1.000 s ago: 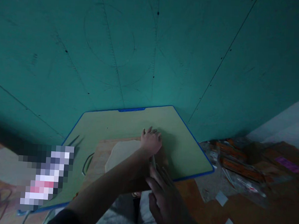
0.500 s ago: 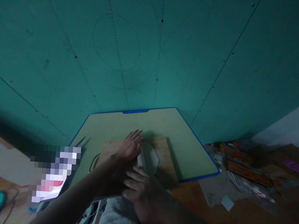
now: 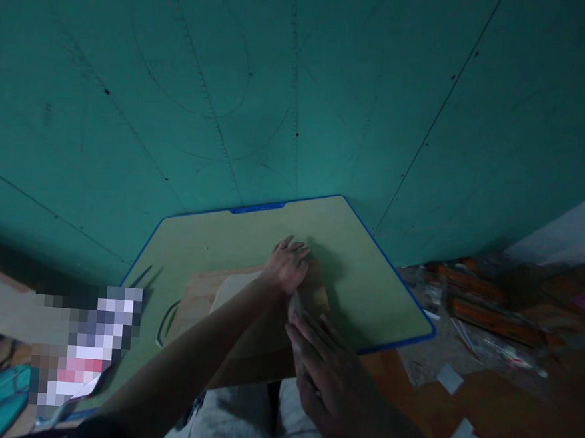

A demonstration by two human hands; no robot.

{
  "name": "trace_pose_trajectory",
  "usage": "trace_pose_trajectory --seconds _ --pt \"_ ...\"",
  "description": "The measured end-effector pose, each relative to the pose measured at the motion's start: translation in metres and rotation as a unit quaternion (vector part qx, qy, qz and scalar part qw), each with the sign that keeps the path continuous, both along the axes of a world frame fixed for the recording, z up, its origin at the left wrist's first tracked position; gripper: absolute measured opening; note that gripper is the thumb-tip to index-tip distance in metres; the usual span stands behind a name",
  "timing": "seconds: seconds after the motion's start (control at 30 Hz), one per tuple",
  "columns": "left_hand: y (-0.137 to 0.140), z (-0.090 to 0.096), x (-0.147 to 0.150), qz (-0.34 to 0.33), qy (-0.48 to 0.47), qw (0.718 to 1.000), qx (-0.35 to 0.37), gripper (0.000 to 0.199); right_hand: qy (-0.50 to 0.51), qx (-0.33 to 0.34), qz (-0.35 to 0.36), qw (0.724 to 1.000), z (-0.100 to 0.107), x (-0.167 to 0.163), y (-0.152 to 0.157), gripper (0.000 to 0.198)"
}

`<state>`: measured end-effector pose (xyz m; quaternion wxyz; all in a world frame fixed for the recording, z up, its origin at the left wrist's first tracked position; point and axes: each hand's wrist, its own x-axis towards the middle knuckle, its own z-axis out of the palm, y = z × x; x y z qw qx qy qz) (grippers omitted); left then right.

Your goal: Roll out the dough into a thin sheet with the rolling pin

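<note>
A wooden cutting board (image 3: pixel 200 289) lies on the pale mat, with a flat, pale sheet of dough (image 3: pixel 230 287) spread over it. My left forearm crosses and partly hides the dough. A pale rolling pin (image 3: pixel 294 306) lies at the dough's right side, a short stretch of it showing between my hands. My left hand (image 3: pixel 288 265) presses palm-down on its far end, fingers stretched out. My right hand (image 3: pixel 324 375) rests over its near end, fingers extended forward; the pin's ends are hidden under the palms.
The blue-edged mat (image 3: pixel 381 305) leans its far side near a green wall (image 3: pixel 332 81). A knife-like blade (image 3: pixel 141 276) and a blurred-out bright object (image 3: pixel 88 345) are at left. Wood pieces and plastic (image 3: pixel 496 320) clutter the floor at right, with paper scraps (image 3: pixel 450 379).
Both hands have moved to the right across the board with the rolling pin. More dough now shows on the left. The view has shifted slightly.
</note>
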<state>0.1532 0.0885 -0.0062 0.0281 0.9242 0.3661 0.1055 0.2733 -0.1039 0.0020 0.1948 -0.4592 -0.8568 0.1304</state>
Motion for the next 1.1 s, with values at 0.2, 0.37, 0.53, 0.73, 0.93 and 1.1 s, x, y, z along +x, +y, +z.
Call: trace_pose_trajectory --seconds 0.2,0.37,0.53,0.73,0.93,1.1 --pt "-0.01 0.008 0.043 0.063 0.027 0.998 -0.003 0.033 0.003 0.043 -0.058 0.997 -0.008 0.018 -0.008 0.063" --pt "-0.012 0.003 0.003 0.066 0.017 0.998 -0.003 0.031 0.008 0.036 -0.026 0.999 -0.002 -0.01 -0.006 0.054" --pt "-0.018 0.001 -0.082 0.077 -0.05 0.996 -0.02 0.036 0.064 0.108 0.071 0.99 -0.004 -0.068 0.005 0.034" --pt "-0.019 0.005 -0.102 0.124 -0.094 0.985 -0.074 0.034 0.005 0.119 0.195 0.973 -0.012 -0.124 0.015 0.02" --pt "-0.004 -0.009 -0.068 0.07 -0.072 0.99 -0.099 0.037 0.044 0.132 0.143 0.98 -0.02 -0.123 0.01 0.021" --pt "-0.002 -0.011 -0.044 0.014 -0.092 0.99 -0.11 0.036 0.098 0.158 0.129 0.974 -0.029 -0.109 0.0 0.027"
